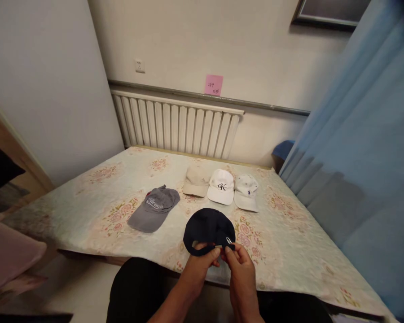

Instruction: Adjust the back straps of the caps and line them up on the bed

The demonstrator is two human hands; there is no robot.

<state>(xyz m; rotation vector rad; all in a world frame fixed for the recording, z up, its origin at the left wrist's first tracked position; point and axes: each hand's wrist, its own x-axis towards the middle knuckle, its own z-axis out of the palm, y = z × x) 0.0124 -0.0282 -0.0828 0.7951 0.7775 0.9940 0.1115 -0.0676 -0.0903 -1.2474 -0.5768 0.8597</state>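
Observation:
A dark navy cap (207,226) is held between my two hands at the near edge of the table, its back strap facing me. My left hand (202,264) grips the strap on the left, with the thumb along it near a small metal buckle (218,246). Pinched in the fingers of my right hand (239,264) is the strap's right end, beside a small white mark on the cap. Further off lie a grey cap (156,208) with white lettering, a beige cap (195,181), a white cap (221,186) with black letters and another white cap (246,192) with small marks.
A floral cloth (97,202) covers the table. Behind it stand a white radiator (178,125) and a wall with a pink note (213,85). A blue curtain (363,179) hangs at the right, and a pale panel (54,80) rises at the left.

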